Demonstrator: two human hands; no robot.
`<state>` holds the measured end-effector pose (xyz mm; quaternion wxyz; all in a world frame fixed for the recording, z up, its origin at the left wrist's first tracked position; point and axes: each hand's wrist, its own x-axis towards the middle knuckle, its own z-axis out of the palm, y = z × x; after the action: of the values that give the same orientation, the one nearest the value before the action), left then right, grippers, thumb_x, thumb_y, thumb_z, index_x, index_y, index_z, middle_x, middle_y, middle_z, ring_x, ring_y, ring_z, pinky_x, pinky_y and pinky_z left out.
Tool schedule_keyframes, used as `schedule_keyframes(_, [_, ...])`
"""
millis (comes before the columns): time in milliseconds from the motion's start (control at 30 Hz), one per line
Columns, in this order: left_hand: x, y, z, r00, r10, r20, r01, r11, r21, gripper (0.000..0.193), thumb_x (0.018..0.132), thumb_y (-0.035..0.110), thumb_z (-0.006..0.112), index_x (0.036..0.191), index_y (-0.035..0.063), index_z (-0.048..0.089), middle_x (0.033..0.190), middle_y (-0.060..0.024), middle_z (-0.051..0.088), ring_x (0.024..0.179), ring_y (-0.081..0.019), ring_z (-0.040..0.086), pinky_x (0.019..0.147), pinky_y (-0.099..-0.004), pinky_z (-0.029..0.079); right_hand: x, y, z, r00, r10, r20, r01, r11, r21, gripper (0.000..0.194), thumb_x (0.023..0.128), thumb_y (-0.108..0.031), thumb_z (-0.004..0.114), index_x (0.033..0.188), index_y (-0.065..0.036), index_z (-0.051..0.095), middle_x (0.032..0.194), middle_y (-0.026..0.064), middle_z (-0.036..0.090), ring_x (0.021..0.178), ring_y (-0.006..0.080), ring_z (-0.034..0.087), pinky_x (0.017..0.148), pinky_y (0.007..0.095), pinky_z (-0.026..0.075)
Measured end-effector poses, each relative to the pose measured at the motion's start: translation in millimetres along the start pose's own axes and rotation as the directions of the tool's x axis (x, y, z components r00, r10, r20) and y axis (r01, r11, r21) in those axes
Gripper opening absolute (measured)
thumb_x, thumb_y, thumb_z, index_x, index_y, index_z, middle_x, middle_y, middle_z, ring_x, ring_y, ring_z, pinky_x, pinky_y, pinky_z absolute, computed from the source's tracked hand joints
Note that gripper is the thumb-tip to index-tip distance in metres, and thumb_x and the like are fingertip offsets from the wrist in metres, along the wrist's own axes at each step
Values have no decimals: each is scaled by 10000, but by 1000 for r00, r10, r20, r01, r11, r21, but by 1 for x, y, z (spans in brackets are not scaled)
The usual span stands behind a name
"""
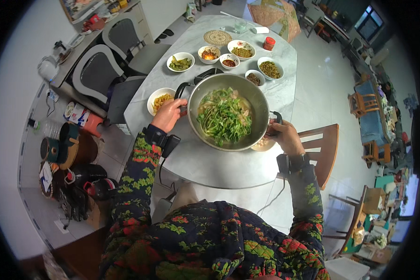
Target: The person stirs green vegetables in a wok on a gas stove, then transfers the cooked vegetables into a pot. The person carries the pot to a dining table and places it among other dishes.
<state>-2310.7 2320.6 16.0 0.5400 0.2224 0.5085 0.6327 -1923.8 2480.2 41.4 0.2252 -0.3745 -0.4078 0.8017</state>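
A two-handled metal pot (259,101) holds green leafy vegetables (227,120) in broth with pale pieces. My left hand (169,113) grips its black left handle (182,89), and my right hand (285,134) is closed on the right handle (277,120). Just beyond the pot, partly hidden by its rim, lies a black stand or burner (206,75) on the marble-patterned table (217,171). A bowl of yellowish food (161,99) sits by my left hand. Below the pot's right edge, another dish (264,144) is mostly covered.
Several bowls stand past the pot, among them one of green pieces (180,62) and one of chopped greens (270,69). Farther back are a red-lidded jar (269,43), a woven mat (217,37) and a glass (240,26). A wooden chair (327,154) stands right; grey chairs (94,73) stand left.
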Motion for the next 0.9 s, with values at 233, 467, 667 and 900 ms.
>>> schedule_keyframes(233, [136, 44, -52, 999, -23, 47, 10, 968, 252, 197, 943, 167, 552, 1056, 20, 618, 1015, -34, 629, 901, -129, 582, 797, -327, 465, 128, 8, 17, 994, 54, -98, -42, 991, 128, 128, 952, -91, 501, 1004, 9, 561, 846, 121, 633, 748, 228, 631, 729, 344, 538])
schedule_keyframes(467, [199, 48, -58, 996, -59, 66, 66, 991, -116, 197, 885, 134, 626, 1071, 72, 625, 1043, -14, 638, 946, -130, 574, 814, -331, 453, 192, 6, 15, 989, 6, -146, 6, 997, 82, 137, 957, -122, 518, 1006, 4, 544, 834, 126, 629, 772, 255, 634, 728, 345, 521])
schedule_keyframes(667, [217, 46, -67, 993, -106, 60, 109, 993, -41, 264, 920, 149, 601, 1174, 79, 584, 1162, -23, 614, 1061, -136, 552, 893, -353, 446, 206, 5, 14, 988, -42, -152, 63, 988, 141, 149, 929, -94, 544, 984, 43, 555, 842, 131, 617, 762, 240, 631, 745, 386, 573])
schedule_keyframes(900, [216, 45, -77, 992, -126, -25, 128, 990, 55, 268, 962, 180, 572, 1215, 92, 553, 1216, -17, 568, 1105, -132, 515, 918, -376, 427, 216, -1, 15, 980, -47, -192, 68, 992, 107, 148, 938, -103, 551, 978, 38, 571, 802, 120, 618, 733, 226, 632, 748, 391, 591])
